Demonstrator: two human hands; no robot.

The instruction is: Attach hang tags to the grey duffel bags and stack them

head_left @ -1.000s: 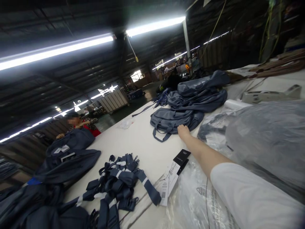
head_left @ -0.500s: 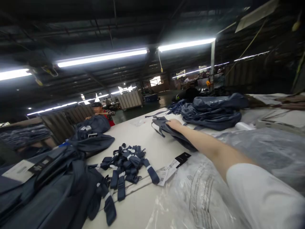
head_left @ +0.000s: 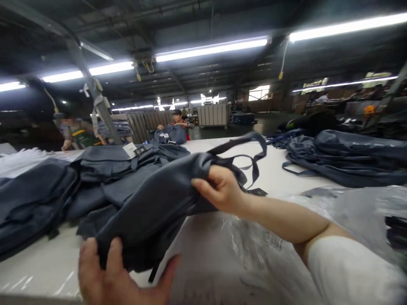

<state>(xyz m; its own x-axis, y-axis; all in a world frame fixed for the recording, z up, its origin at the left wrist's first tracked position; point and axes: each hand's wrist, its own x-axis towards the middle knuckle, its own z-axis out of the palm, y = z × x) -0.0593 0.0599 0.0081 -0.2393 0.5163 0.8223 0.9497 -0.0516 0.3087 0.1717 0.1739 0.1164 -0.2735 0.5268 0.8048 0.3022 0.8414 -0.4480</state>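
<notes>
A dark blue-grey bag (head_left: pixel 159 195) with thin straps slants across the middle of the head view, over the table. My right hand (head_left: pixel 222 188) is closed on its upper end, thumb on the near face, with the strap loops (head_left: pixel 254 156) sticking out beyond. At the lower end, my left hand (head_left: pixel 122 275) has its fingers and thumb spread wide around the fabric. Two of its fingertips overlap the bag's edge, though I cannot tell how firmly they touch. Part of a black tag (head_left: pixel 258 192) shows behind my right wrist.
More dark bags (head_left: pixel 104 169) lie heaped at the left, one with tags. Another pile (head_left: pixel 349 156) is at the right. Clear plastic bags (head_left: pixel 241 254) cover the near right of the white table (head_left: pixel 216 146). Two co-workers stand beyond the table's far left side.
My right hand has brought the bag from the far side of the table close to me. My left hand has come into view at its lower end. The view has turned left.
</notes>
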